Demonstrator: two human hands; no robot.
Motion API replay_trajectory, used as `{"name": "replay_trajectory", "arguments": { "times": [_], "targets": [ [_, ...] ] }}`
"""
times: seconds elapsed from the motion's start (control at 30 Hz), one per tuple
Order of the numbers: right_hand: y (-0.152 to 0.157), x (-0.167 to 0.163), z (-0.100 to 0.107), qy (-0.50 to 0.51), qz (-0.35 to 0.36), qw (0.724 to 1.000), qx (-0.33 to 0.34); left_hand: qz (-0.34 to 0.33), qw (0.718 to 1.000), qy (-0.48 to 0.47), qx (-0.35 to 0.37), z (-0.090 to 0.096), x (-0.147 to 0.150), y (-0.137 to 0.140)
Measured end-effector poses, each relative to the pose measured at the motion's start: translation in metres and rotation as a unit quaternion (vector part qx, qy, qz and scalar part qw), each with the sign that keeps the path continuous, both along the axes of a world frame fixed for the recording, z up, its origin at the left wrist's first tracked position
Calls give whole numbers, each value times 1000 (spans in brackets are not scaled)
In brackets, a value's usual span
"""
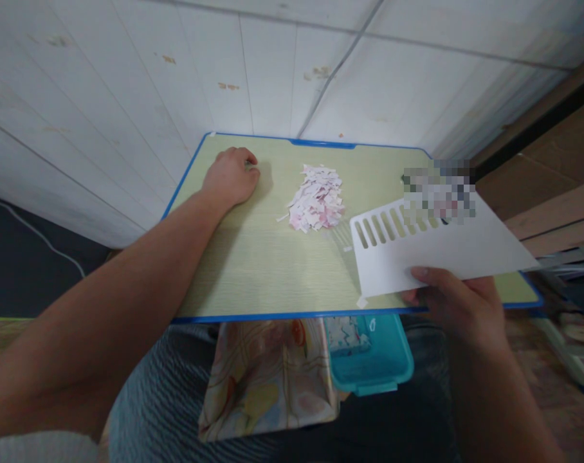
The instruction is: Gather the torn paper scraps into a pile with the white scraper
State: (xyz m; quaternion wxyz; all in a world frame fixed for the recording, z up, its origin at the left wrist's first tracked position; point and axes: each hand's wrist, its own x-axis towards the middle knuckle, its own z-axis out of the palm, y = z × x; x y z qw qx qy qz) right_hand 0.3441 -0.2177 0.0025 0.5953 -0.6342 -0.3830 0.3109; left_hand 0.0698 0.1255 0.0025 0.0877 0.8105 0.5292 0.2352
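Note:
My right hand (460, 308) grips a white sheet (446, 251) by its near edge, thumb on top. A row of rounded slots is cut through the sheet's left part, and its far right part is blurred out. The sheet is tilted above the right side of a small pale table (253, 270) with a blue rim. To its left lies a heap of small white and pinkish paper scraps (317, 198). My left hand (231, 175) rests on the table left of the heap, its fingers curled in. Something small may be at its fingertips, but I cannot make it out.
Below the table's front edge, a teal plastic box (376, 360) holds a patterned white bundle. Beside it on my lap lies a fruit-print cloth (273, 386). A white panelled wall (200, 77) with a cable (340, 64) stands behind the table.

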Motion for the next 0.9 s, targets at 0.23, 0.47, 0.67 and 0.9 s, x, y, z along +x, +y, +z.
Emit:
{"name": "replay_trajectory", "arguments": {
  "times": [0.23,0.47,0.67,0.9],
  "targets": [
    [-1,3,-4,20,11,1000,-7,-29,999,28,-22,8,-4,-4],
    [-1,1,-3,18,28,999,6,-29,999,42,-6,4,-5,-2],
    [0,0,-2,21,-17,1000,-8,-24,998,54,0,6,-3,-6],
    [1,1,-4,-11,-5,1000,-7,-26,998,51,5,5,-4,-4]
  ]
}}
